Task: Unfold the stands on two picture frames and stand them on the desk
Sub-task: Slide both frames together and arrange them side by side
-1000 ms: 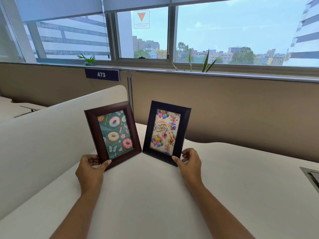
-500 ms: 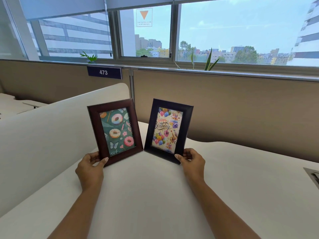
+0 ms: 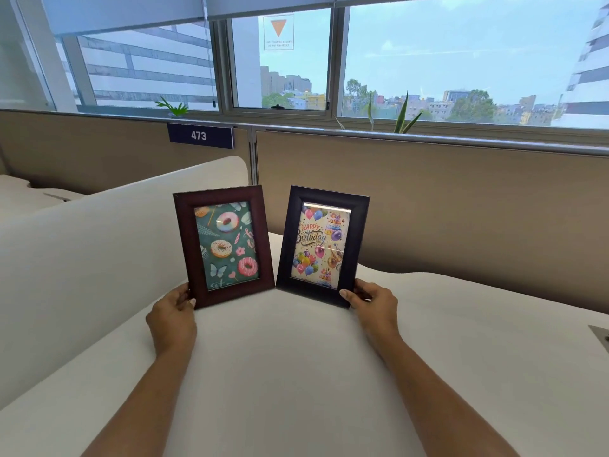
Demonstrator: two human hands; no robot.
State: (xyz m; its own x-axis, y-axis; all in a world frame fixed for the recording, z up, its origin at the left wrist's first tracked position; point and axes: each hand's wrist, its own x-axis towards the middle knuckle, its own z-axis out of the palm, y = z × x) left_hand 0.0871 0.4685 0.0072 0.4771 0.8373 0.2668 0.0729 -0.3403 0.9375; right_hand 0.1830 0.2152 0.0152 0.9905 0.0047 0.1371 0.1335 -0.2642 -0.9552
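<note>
Two picture frames stand upright side by side on the white desk [image 3: 296,374], their inner bottom corners nearly touching. The brown frame [image 3: 184,245] on the left shows donuts on green. The black frame [image 3: 361,225] on the right shows a "Happy Birthday" card with balloons. My left hand [image 3: 171,319] grips the brown frame's lower left corner, thumb on its front. My right hand [image 3: 375,306] grips the black frame's lower right corner the same way. The stands behind both frames are hidden.
A white curved divider [image 3: 82,258] runs along the desk's left side. A beige partition [image 3: 461,209] with a "473" sign [image 3: 200,136] rises behind the frames, windows above it. A grey cable hatch [image 3: 601,336] sits at the desk's right edge.
Both frames have turned more upright and squarer to me, the brown one less tilted to the left. My hands keep their hold on the outer bottom corners.
</note>
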